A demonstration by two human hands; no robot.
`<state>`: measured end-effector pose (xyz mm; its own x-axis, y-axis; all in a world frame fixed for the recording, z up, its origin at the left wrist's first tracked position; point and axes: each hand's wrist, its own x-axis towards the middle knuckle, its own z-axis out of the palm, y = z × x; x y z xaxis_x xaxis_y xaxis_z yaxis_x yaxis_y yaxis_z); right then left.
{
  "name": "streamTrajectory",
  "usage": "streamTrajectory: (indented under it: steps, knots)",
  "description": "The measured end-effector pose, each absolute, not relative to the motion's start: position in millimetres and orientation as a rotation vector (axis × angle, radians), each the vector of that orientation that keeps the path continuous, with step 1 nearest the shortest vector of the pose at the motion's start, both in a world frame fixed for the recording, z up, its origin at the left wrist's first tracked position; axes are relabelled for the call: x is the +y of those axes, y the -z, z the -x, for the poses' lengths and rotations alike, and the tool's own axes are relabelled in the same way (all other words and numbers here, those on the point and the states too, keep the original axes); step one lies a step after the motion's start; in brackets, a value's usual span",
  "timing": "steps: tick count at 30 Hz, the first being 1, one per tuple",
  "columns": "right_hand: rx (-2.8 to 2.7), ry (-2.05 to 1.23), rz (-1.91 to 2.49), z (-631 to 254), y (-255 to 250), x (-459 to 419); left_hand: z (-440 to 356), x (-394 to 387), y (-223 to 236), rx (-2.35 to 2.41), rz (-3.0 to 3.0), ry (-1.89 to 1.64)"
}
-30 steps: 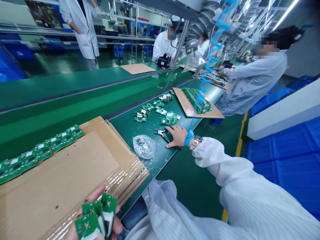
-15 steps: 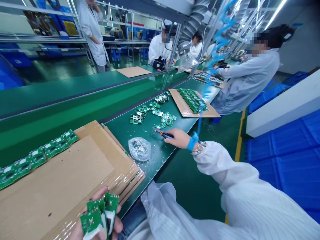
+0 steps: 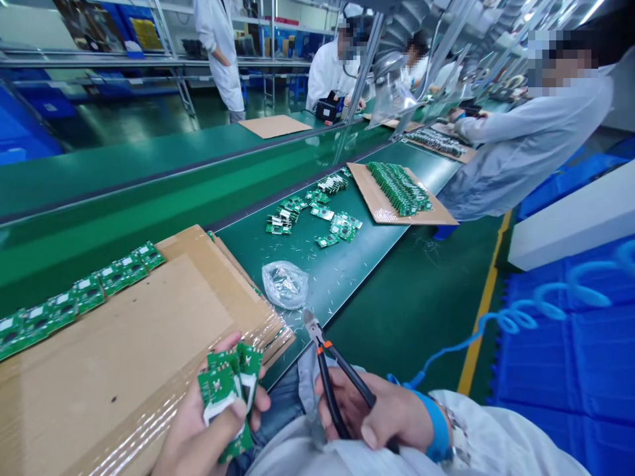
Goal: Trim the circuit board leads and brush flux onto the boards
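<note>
Several green circuit boards (image 3: 218, 383) with white patches are fanned in my left hand (image 3: 198, 430), thumb pressed over them, in front of the cardboard stack. My right hand (image 3: 381, 410) is wrapped round a pair of side cutters (image 3: 325, 360) with black and orange handles. The cutters' jaws point up and away, close to the bench edge, and the handles are spread. The two hands are side by side near my lap, the cutters apart from the boards. A blue wrist strap with a coiled cord is on my right wrist.
A clear plastic bag (image 3: 285, 284) lies on the green bench among wire clippings. Behind it are loose circuit boards (image 3: 342, 226) and a cardboard sheet (image 3: 380, 206) carrying rows of boards. A cardboard stack (image 3: 163, 317) at left bears a line of boards. Co-workers in white coats sit beyond.
My right hand has taken the side cutters off the bench and brought them back toward my body. My left hand, still holding the boards, has come slightly up and right.
</note>
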<state>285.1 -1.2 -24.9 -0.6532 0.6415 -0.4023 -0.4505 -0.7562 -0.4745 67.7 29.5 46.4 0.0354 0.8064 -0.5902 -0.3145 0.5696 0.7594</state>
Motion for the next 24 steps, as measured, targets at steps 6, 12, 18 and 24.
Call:
streamTrajectory:
  steps: [6, 12, 18, 24]
  knots:
    - [-1.262, -1.823, 1.071, -311, 2, 26, -80, 30, -39, 1.291, -0.685, -0.950]
    - [-2.160, -0.377, 1.385, -320, -24, 53, -92, 26, -46, 1.455, -0.782, -0.984]
    - [-2.292, -0.053, 1.300, -318, -26, 56, -101, 22, -46, 1.505, -0.855, -1.068]
    - [-2.325, -0.055, 1.295, -315, -26, 59, -100, 22, -44, 1.501, -0.950, -0.990]
